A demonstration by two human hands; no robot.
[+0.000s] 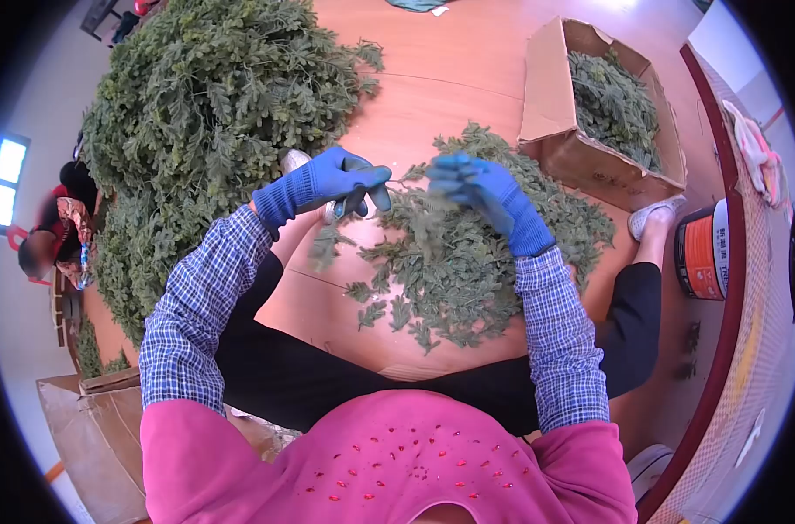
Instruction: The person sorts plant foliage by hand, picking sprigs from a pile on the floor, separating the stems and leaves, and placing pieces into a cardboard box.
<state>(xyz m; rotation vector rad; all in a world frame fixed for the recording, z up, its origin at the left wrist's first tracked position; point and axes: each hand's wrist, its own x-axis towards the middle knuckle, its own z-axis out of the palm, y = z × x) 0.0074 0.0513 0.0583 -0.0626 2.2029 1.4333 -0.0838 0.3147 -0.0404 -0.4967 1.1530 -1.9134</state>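
Observation:
My left hand (349,182), in a blue glove, is closed with thumb and fingers pinched on a thin stem of a green sprig. Another leafy sprig (326,248) shows just below that hand. My right hand (480,188), also blue-gloved, is level with it on the right; its fingers are smeared by motion. Under those fingertips is a blurred green sprig (426,229), and I cannot tell whether the hand grips it. Both hands are above a low pile of green artificial-looking sprigs (467,288) on the floor between my legs.
A large heap of greenery (214,105) rises at the left. At the upper right stands an open cardboard box (550,87) with sprigs inside. An orange-and-black bucket (701,253) is by the right edge, another carton (92,445) at lower left. Another person (65,223) is at far left.

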